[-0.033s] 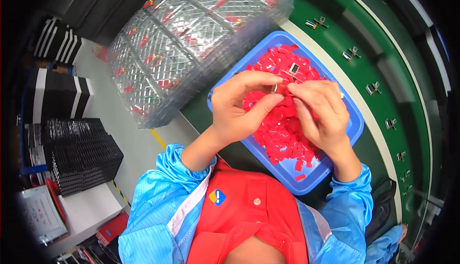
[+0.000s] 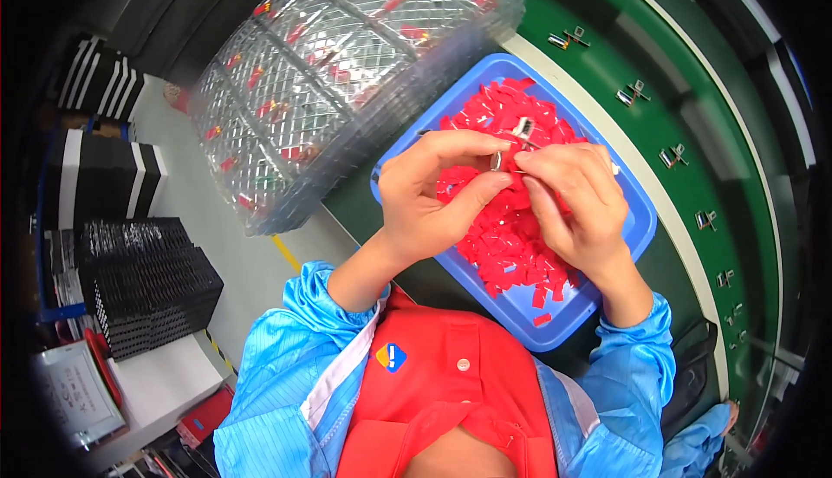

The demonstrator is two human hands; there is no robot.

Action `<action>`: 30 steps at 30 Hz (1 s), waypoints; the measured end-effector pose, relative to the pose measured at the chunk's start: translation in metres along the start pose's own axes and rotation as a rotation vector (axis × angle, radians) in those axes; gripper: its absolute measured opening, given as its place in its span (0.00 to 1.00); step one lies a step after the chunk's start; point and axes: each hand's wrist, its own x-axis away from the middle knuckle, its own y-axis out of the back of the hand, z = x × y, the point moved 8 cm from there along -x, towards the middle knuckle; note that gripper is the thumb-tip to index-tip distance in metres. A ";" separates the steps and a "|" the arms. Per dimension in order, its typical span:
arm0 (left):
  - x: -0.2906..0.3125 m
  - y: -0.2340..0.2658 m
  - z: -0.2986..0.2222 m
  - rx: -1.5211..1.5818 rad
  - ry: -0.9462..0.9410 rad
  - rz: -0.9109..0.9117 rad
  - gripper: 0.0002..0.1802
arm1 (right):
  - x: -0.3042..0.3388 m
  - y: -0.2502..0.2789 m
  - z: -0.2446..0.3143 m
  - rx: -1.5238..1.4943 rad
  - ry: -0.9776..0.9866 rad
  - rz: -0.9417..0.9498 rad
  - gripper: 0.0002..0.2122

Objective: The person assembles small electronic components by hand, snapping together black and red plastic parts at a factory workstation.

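Observation:
Above a blue plastic tub (image 2: 643, 227) my two hands meet over a heap of small red tabs (image 2: 511, 253). Thumb and index finger of my left hand (image 2: 433, 192) pinch a small shiny metal part (image 2: 496, 161). A second metal piece with a dark window (image 2: 523, 127) sticks up just beyond the fingertips; it seems joined to the held part, but the joint is hidden. My right hand (image 2: 581, 196) is closed in a pinch beside it, touching the thin connection or a red tab; its fingers cover what they grip.
Stacked clear plastic trays (image 2: 347, 62) holding red-tabbed parts stand beyond the tub on the left. On the right, a green conveyor belt (image 2: 641, 131) carries several small metal parts in a row. Black trays (image 2: 147, 279) are piled at far left. Another person's blue sleeve (image 2: 698, 443) shows at lower right.
The windowed metal piece has tilted, showing its window more edge-on. My right fingertips have shifted slightly left; both hands keep their pinch.

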 end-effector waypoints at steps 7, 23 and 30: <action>0.000 -0.003 0.001 0.037 -0.060 -0.090 0.18 | 0.003 0.002 -0.003 0.042 -0.019 0.003 0.12; 0.004 -0.005 0.007 0.077 -0.054 -0.060 0.20 | 0.004 0.001 0.000 0.140 0.041 -0.074 0.12; 0.005 -0.005 0.005 0.067 -0.077 -0.066 0.20 | 0.005 0.001 0.001 0.156 0.047 -0.063 0.12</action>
